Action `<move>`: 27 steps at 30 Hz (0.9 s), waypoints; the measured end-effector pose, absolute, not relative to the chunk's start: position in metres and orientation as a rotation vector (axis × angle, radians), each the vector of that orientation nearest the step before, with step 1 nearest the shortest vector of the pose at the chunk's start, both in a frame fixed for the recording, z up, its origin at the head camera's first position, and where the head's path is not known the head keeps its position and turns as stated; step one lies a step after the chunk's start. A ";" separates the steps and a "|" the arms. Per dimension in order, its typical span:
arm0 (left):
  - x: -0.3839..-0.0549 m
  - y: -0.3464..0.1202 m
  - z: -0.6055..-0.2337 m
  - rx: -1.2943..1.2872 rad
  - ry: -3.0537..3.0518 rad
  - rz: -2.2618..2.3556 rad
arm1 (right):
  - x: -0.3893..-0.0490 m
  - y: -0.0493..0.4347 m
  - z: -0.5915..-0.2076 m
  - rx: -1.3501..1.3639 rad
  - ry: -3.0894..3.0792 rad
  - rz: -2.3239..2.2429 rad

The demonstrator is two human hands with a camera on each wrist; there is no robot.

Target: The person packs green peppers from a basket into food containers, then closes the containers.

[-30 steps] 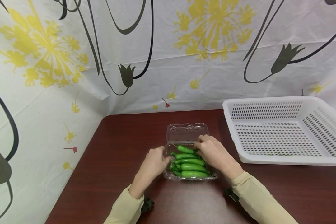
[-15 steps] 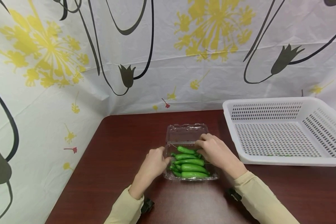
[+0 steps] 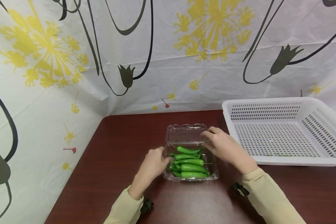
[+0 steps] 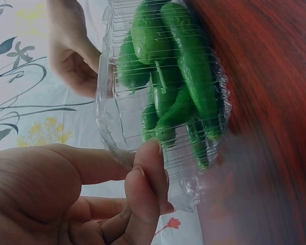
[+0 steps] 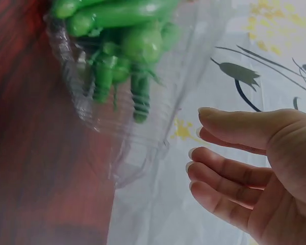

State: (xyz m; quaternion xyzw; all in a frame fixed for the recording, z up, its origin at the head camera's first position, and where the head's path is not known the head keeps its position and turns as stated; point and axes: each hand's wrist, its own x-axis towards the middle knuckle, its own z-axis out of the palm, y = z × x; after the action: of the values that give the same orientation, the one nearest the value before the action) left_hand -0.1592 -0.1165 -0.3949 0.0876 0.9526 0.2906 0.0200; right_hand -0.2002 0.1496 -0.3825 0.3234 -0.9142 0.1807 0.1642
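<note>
Several green chili peppers [image 3: 191, 168] lie in rows in a clear plastic clamshell container [image 3: 214, 173], its lid [image 3: 184, 133] standing open at the back. My left hand [image 3: 154, 163] pinches the container's left wall, thumb over the rim and fingers against the outside; the left wrist view shows the fingertips [image 4: 145, 173] pressed at the ribbed side. At the right rear corner hovers my right hand [image 3: 224, 147], holding nothing. Its fingers are loosely bent and spread from the thumb [image 5: 239, 122], apart from the container in the right wrist view.
A white perforated plastic basket [image 3: 285, 159] stands at the right, with a few thin green stems [image 3: 278, 154] on its bottom. The dark red wooden table [image 3: 123, 140] meets a white flower-printed cloth [image 3: 156, 62] behind and at the left.
My right hand has let go of the rearmost pepper and drawn back to the right and up, uncovering the peppers' right ends. The left hand stays at the container.
</note>
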 end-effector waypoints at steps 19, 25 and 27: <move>-0.159 -0.116 -0.395 0.281 2.972 0.881 | -0.201 0.172 -0.366 0.850 -2.648 0.608; -0.159 -0.117 -0.395 0.274 2.955 0.894 | -0.202 0.177 -0.363 0.839 -2.657 0.625; -0.159 -0.117 -0.395 0.269 2.950 0.896 | -0.202 0.178 -0.361 0.841 -2.650 0.628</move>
State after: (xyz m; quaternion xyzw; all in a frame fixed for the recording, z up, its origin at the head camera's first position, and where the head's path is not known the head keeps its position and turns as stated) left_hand -0.1590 -0.1166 -0.3947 0.0869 0.9530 0.2894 0.0232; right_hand -0.2019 0.1779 -0.3612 0.2920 -0.9199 0.2181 0.1452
